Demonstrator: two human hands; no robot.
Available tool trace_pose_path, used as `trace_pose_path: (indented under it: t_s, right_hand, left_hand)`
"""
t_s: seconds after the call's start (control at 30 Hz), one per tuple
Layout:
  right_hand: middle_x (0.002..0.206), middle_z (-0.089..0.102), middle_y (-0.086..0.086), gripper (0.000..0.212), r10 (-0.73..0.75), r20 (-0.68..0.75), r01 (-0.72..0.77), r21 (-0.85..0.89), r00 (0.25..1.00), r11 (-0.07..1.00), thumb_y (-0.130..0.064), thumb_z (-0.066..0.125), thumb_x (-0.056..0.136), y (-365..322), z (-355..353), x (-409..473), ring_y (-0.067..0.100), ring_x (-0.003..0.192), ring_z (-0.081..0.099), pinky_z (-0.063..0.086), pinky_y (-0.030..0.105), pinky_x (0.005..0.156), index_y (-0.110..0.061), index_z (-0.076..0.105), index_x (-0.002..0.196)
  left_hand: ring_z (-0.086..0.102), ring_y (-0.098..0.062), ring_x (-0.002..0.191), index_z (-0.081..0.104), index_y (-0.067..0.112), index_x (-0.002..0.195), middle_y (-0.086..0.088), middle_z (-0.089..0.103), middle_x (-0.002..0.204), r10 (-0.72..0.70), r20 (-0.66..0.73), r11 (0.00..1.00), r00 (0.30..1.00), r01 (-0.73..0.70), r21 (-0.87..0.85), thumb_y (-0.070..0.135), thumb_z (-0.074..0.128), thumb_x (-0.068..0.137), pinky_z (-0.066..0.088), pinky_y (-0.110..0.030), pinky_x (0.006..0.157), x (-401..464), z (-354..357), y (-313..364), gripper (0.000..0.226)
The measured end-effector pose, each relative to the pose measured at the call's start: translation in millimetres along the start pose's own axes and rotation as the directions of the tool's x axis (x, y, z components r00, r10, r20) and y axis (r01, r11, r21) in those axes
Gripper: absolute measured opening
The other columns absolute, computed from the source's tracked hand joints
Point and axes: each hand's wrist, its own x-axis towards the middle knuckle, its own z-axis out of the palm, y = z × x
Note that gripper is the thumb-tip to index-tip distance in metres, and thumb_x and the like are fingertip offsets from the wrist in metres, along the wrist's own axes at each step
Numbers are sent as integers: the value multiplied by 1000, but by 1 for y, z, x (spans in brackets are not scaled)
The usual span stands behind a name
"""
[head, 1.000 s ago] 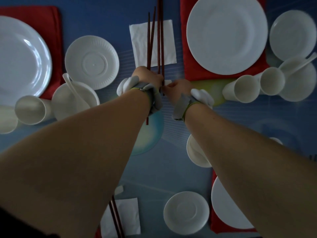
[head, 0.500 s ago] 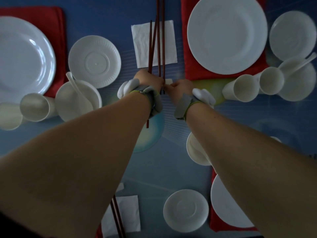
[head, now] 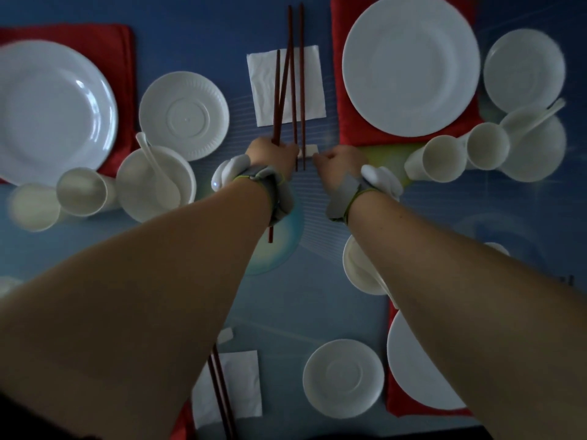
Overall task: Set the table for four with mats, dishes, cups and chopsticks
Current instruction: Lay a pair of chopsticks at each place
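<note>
My left hand (head: 271,155) is shut on a pair of dark red chopsticks (head: 276,100); their tips point away over a white napkin (head: 313,77) and their tail shows below my wrist. A second pair (head: 302,58) lies straight across that napkin, its near end on a small white chopstick rest (head: 311,150). My right hand (head: 336,160) is a closed fist just right of the rest, with nothing visible in it. A white plate (head: 409,65) sits on a red mat (head: 349,128) to the right.
At the left are a plate (head: 50,106) on a red mat, a saucer (head: 184,115), a bowl with a spoon (head: 152,182) and two cups (head: 84,192). Cups (head: 438,158), a bowl and a saucer stand at the right. Near me lie a saucer (head: 343,377), a plate (head: 419,369) and chopsticks (head: 219,392) on a napkin.
My hands were together at the chopsticks. My right hand has drawn off to the right, leaving one pair lying on the rest, while my left hand keeps its pair.
</note>
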Motion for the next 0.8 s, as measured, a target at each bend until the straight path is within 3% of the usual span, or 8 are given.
trace_pose_path:
  t_s: [0.1, 0.2, 0.33, 0.47, 0.63, 0.8]
  right_hand:
    - [99, 69, 14, 33, -40, -9, 41, 91, 999, 995, -32, 48, 93, -4, 1, -8, 32, 93, 63, 51, 35, 82, -6, 69, 96]
    - [96, 70, 16, 36, -51, -14, 53, 225, 999, 973, -36, 50, 92, -14, 0, -23, 32, 90, 64, 52, 44, 87, -6, 70, 94]
    - [77, 64, 4, 28, -103, -71, 121, 343, 992, 931, -37, 55, 91, -23, 2, -60, 15, 69, 57, 43, 25, 66, -15, 67, 79]
    - [61, 54, -7, 28, -70, -44, 82, 489, 997, 868, -32, 61, 89, -24, 10, -98, 1, 43, 45, 34, 15, 43, -23, 59, 63]
    - [64, 54, -4, 17, -69, -40, 79, 524, 997, 848, -28, 60, 90, -23, 22, -155, 9, 51, 42, 33, 13, 38, -15, 65, 80]
    - [68, 54, -4, 29, -53, -43, 68, 549, 998, 833, -29, 60, 90, -24, 38, -205, 10, 55, 42, 34, 19, 43, -5, 69, 103]
  left_hand:
    - [48, -18, 53, 58, 13, 87, -4, 59, 70, -45, 81, 996, 996, 50, -72, 41, 37, 95, 39, -25, 52, -17, 0, 7, 36]
    - [41, -18, 45, 55, 10, 96, -5, 52, 61, -10, 145, 993, 989, 27, -118, 31, 28, 99, 31, -23, 41, -39, -1, 9, 34]
    - [40, -15, 41, 49, 15, 79, -5, 48, 58, 86, 156, 986, 984, -62, -152, 26, 34, 98, 27, -14, 33, -76, -26, -5, 27]
    - [46, -16, 40, 50, 17, 73, -6, 52, 59, 120, 208, 979, 971, -81, -186, 22, 38, 98, 35, -17, 37, -110, -49, -24, 28]
    - [52, -20, 49, 52, 13, 75, -9, 53, 64, 103, 285, 963, 953, -24, -268, 19, 38, 100, 45, -17, 40, -154, -76, -46, 29]
    - [51, -19, 52, 50, 13, 73, -8, 51, 65, 134, 309, 968, 942, -57, -246, 19, 39, 100, 46, -19, 43, -196, -102, -66, 30]
